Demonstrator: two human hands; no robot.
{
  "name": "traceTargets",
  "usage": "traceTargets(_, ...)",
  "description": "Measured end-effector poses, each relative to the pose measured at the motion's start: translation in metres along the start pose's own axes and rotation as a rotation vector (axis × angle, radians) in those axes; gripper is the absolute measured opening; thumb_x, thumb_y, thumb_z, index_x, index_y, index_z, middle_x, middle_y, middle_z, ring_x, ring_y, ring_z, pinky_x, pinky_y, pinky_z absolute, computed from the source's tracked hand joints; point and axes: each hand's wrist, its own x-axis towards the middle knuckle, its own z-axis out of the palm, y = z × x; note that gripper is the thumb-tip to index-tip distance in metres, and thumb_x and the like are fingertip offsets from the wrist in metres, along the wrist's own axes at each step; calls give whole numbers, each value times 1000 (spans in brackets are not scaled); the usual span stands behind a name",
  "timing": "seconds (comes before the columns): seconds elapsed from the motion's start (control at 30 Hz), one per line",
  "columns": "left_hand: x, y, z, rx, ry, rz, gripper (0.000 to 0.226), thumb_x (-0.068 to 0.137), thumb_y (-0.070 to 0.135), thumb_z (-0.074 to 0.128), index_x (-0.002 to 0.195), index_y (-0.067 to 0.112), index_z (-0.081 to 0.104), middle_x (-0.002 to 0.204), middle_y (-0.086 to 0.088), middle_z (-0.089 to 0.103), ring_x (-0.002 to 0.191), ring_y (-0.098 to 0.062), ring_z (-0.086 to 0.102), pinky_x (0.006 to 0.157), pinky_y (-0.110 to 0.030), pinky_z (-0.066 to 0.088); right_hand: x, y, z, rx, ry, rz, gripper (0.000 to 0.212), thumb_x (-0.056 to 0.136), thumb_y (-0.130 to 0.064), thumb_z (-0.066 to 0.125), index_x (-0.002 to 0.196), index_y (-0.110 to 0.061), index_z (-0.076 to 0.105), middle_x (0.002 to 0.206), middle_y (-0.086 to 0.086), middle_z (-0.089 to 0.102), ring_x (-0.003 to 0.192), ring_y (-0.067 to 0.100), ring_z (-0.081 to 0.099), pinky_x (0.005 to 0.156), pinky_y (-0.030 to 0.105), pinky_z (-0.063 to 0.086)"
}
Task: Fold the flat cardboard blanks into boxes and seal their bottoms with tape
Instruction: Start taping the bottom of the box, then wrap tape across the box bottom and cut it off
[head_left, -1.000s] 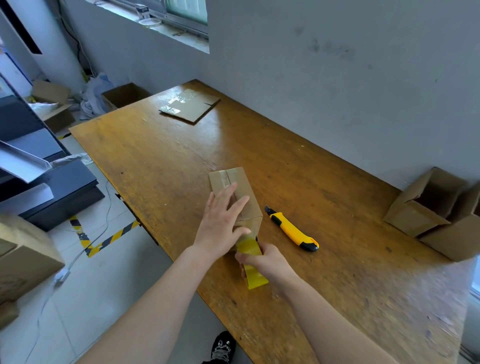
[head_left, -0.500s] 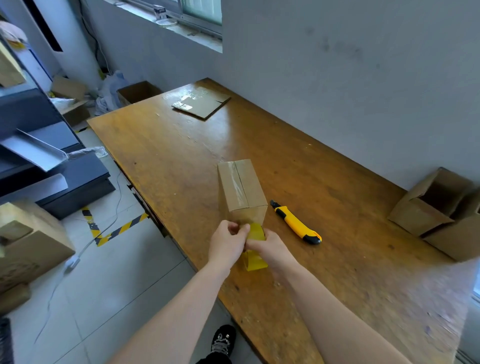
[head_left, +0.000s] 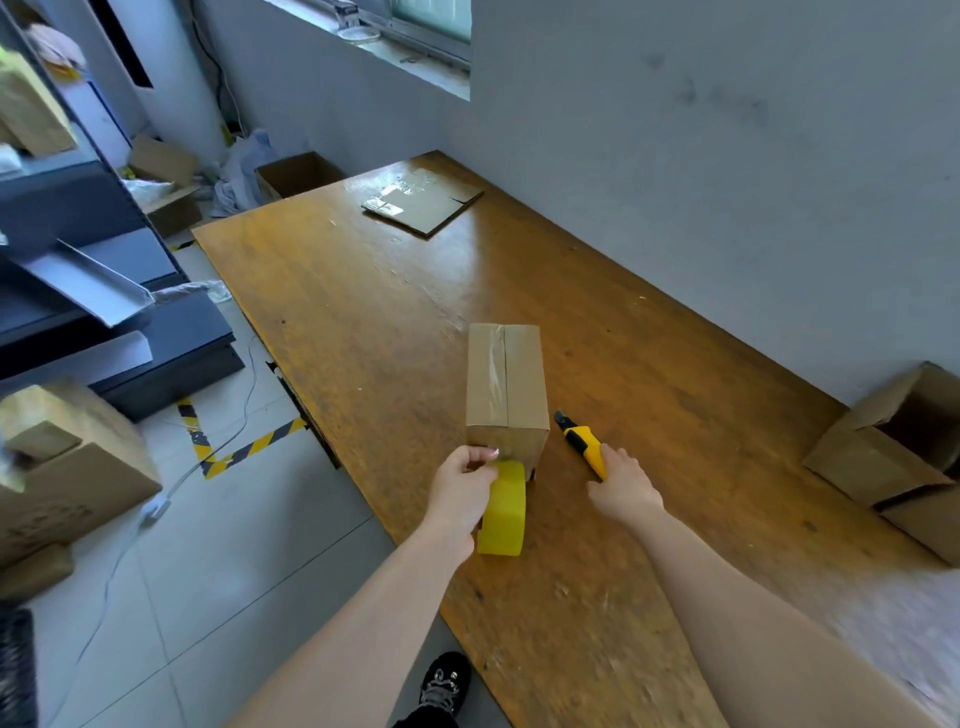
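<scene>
- Left hand (head_left: 464, 493) grips the yellow tape roll (head_left: 505, 514), fingers curled round it, tight against the near end of the box (head_left: 506, 387).
- The box stands on the table (head_left: 363, 312), taped seam up.
- Right hand (head_left: 622, 492) lies over the knife (head_left: 581, 440) handle; whether it is clasped cannot be told.

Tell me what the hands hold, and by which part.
The left hand pinches the yellow roll of tape at its upper edge. The right hand touches the rear end of the yellow utility knife; a grip cannot be told.
</scene>
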Motion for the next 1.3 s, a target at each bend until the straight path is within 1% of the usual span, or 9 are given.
traceTargets(0.2,6,1,2,3,47,-11,10,97,19,59,92,27,64,111,-6,62,106,-35,58,94,-51,49,-5,1,14,-131,171,-44,53,91,-13,62,139,-22,39,122,7,52,110,27,53,73,34,49)
traceTargets(0.43,4,4,7,22,71,-8,10,96,21,61,100,29,56,111,-5,58,103,-30,58,95,-51,51,-17,-7,8,504,370,23,10,93,-21,51,88,-17,43,79,7,52,60,25,48,49,31,35)
traceTargets(0.53,3,5,3,19,68,6,5,94,21,64,94,25,60,111,-6,61,103,-31,59,95,-54,50,-32,-15,-3,568,650,-219,29,97,-37,54,74,-22,44,65,-2,46,54,19,43,46,29,31)
traceTargets(0.63,4,5,1,2,80,30,6,91,21,68,87,22,63,108,-6,65,103,-33,60,94,-55,51,-43,-28,-13,314,804,-574,16,94,-26,64,84,-15,58,66,-6,47,49,16,43,39,25,26)
traceTargets(0.73,4,5,2,-10,90,38,11,90,21,69,80,22,63,102,-7,68,101,-35,61,92,-57,51,-49,-37,-11,62,726,-758,14,91,-24,64,103,-17,64,70,-5,59,51,19,53,35,30,36)
traceTargets(0.83,1,5,2,-11,90,35,12,90,23,68,80,22,63,100,-5,68,101,-34,61,92,-56,51,-55,-40,-12,-113,666,-790,19,88,-28,69,105,-23,64,62,-6,57,43,19,51,34,22,24)
traceTargets(0.97,0,6,1,1,104,39,10,92,22,67,82,20,63,102,-3,65,101,-32,58,94,-52,50,-64,-48,-26,-267,691,-742,17,87,-35,69,92,-20,63,55,-5,50,38,17,41,36,20,21)
traceTargets(1.13,4,9,1,38,138,50,14,92,17,65,78,21,64,97,-4,66,99,-31,58,89,-48,51,-78,-56,-37,-497,507,-584,24,101,-42,41,109,-23,54,73,-6,51,58,19,51,48,27,36)
traceTargets(1.3,6,9,0,61,143,63,13,95,19,60,83,20,63,95,-4,64,95,-28,58,84,-43,50,-83,-63,-43,-561,436,-482,22,101,-37,43,110,-25,58,74,-6,53,62,17,54,49,26,36)
